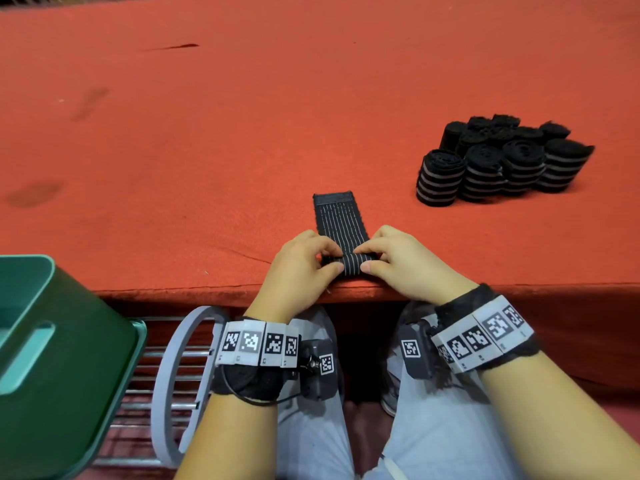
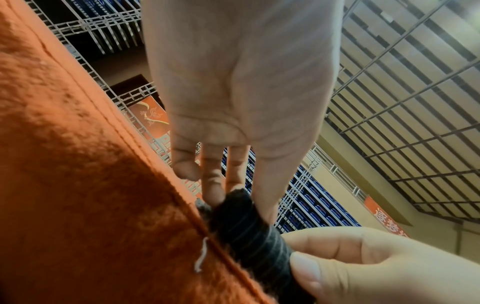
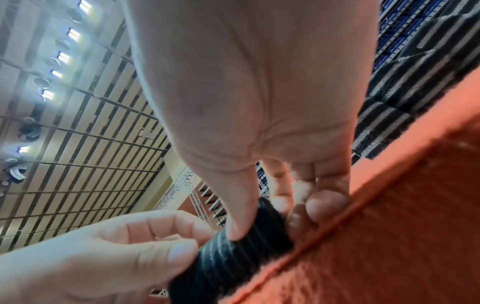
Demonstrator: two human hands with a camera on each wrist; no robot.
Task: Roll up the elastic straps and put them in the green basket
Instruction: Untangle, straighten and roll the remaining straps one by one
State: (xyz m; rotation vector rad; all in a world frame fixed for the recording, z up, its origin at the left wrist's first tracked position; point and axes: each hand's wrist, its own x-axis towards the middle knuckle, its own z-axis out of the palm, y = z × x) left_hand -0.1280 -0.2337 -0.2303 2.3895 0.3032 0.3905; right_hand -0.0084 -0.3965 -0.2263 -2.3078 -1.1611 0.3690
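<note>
A black elastic strap (image 1: 341, 218) with thin grey stripes lies flat on the red felt table (image 1: 242, 133), its near end wound into a small roll (image 1: 348, 263) at the table's front edge. My left hand (image 1: 304, 261) pinches the roll's left end (image 2: 233, 207) between thumb and fingers. My right hand (image 1: 398, 261) pinches its right end (image 3: 259, 224) the same way. The green basket (image 1: 52, 358) stands low at the left, below the table edge; what it holds cannot be seen.
Several rolled-up black straps (image 1: 502, 161) stand bunched on the table at the right. A grey ring on a metal rack (image 1: 183, 382) sits beside the basket. The red felt stretches away far and to the left.
</note>
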